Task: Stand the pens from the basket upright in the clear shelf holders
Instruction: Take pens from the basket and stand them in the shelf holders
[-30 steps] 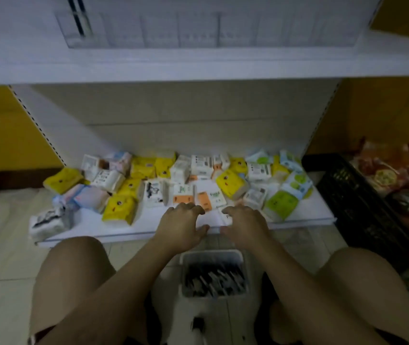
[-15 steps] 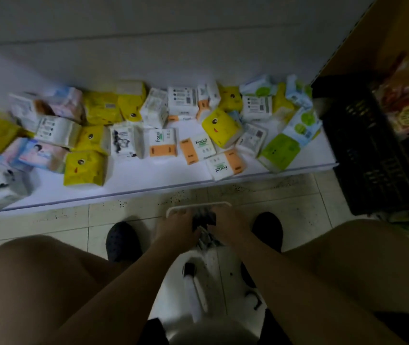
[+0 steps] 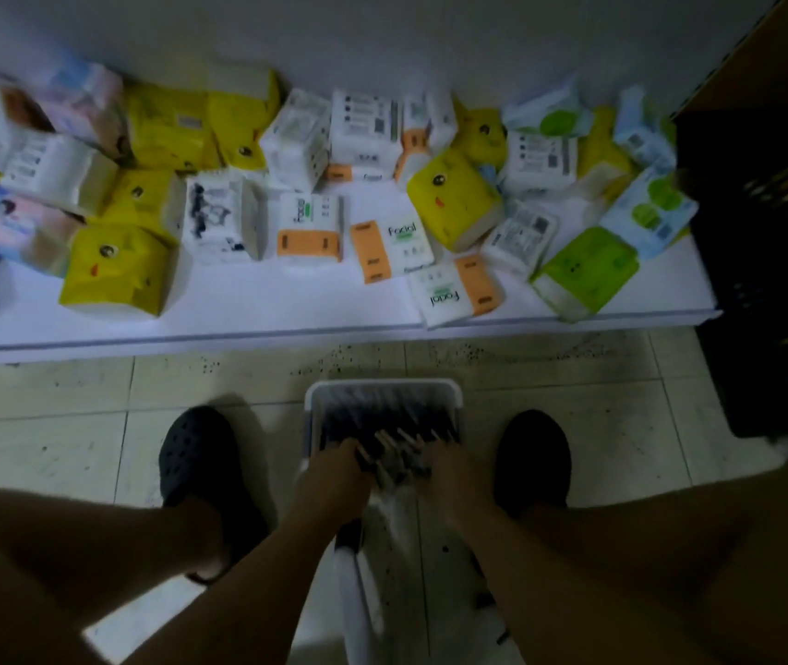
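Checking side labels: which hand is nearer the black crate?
Right. The right hand is at the basket's right side, toward the black crate; the left hand is at its left side.

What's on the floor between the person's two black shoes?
The white basket of dark pens sits there, with the left hand and right hand both down among the pens, as the head view shows.

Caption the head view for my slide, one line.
Left hand and right hand gather pens from the white basket on the tiled floor, before a low shelf strewn with tissue packs.
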The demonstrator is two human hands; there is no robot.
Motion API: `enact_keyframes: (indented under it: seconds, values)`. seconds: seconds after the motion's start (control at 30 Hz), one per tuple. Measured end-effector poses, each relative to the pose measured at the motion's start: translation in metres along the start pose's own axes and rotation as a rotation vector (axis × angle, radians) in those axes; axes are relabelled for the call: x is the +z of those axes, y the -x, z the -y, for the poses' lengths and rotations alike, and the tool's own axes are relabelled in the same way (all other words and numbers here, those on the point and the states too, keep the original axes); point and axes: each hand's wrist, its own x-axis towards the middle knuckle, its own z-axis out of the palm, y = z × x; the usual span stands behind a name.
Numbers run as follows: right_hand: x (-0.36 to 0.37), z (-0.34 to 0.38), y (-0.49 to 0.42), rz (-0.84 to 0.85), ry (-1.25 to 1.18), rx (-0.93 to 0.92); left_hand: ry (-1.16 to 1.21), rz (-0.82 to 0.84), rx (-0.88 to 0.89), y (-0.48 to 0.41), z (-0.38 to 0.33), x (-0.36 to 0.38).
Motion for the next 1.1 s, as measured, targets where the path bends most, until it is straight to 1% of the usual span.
enact_keyframes:
  seconds: [0.07,0.13,0.2,0.3,0.37,0.43,0.5,0.57,0.6,0.67,0.77,0.9,0.97,1.03,1.1]
  values:
    - [-0.010,0.000,-0.015,-0.099,0.020,-0.035,0.039,-0.045,0.021,-0.019,0.000,-0.002]
    - [-0.017,0.007,-0.021,-0.154,0.069,-0.065,0.030,-0.053,0.046,-0.030,-0.006,-0.001]
    - [-0.018,0.011,-0.029,-0.142,0.120,-0.061,0.037,-0.011,0.037,-0.037,-0.011,0.005]
    - [-0.014,0.008,-0.041,-0.040,0.214,-0.022,0.018,0.035,-0.011,-0.052,-0.011,0.015]
    - [-0.010,0.004,-0.041,0.004,0.244,-0.019,0.017,0.071,-0.084,-0.058,-0.012,0.020]
    - [-0.008,0.003,-0.044,-0.012,0.269,-0.030,0.060,0.091,-0.170,-0.063,-0.013,0.023]
    - [-0.008,0.006,-0.049,-0.060,0.268,-0.036,0.100,0.094,-0.194,-0.068,-0.014,0.023]
    - [-0.009,0.010,-0.051,-0.065,0.257,-0.036,0.074,0.109,-0.208,-0.066,-0.017,0.024]
    - [-0.008,0.012,-0.052,-0.061,0.254,-0.036,0.042,0.103,-0.220,-0.063,-0.018,0.025]
    - [-0.008,0.014,-0.055,-0.060,0.275,-0.049,0.002,0.033,-0.223,-0.061,-0.014,0.025]
    - [-0.009,0.015,-0.057,-0.052,0.304,-0.069,0.120,-0.049,-0.205,-0.062,0.006,0.021]
    - [-0.012,0.015,-0.058,-0.006,0.212,-0.036,0.310,-0.099,-0.296,-0.062,0.026,0.019]
    - [-0.014,0.014,-0.058,0.020,0.085,0.004,0.335,-0.066,-0.289,-0.066,0.025,0.019]
    - [-0.017,0.009,-0.059,0.042,-0.018,0.049,0.358,-0.048,-0.327,-0.069,0.022,0.016]
    - [-0.021,0.004,-0.060,0.085,-0.045,0.061,0.416,-0.078,-0.363,-0.069,0.023,0.015]
